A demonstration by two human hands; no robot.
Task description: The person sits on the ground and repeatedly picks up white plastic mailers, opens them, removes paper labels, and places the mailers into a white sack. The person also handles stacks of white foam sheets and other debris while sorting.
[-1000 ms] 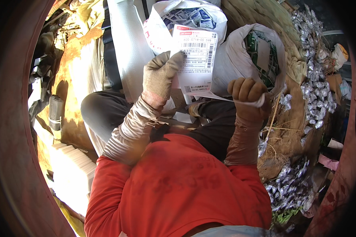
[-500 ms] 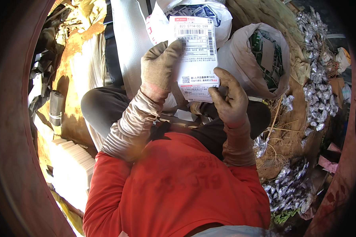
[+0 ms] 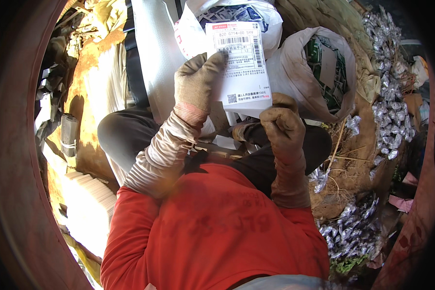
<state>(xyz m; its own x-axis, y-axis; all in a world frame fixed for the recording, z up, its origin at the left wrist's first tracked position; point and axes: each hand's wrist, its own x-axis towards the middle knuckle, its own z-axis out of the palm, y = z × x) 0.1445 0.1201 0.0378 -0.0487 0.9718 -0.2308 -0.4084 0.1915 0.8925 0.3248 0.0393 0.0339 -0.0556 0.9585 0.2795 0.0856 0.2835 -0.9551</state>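
With the sack of green packets [image 3: 289, 72] as the landmark, the printed label sheet [image 3: 244, 79] is held up just to its left. The sheet looks light, thin and limp, likely to crease or tear at a sharp tug, and perhaps slick under gloves; its side edges and corners seem the best grip, clear of the print. The gloved left hand [image 3: 198, 79], farther left of the sack, pinches the sheet's left edge between thumb and fingers. The gloved right hand [image 3: 282, 123], below the sack's left side, is curled narrow at the sheet's lower right corner; whether it grips paper is hidden. The sack of blue packets [image 3: 271, 21] stands up and left of the landmark, behind the sheet; silvery bundles [image 3: 391, 116] lie to its right. The right knee [image 3: 318, 140], just below it, crowds the right hand's space.
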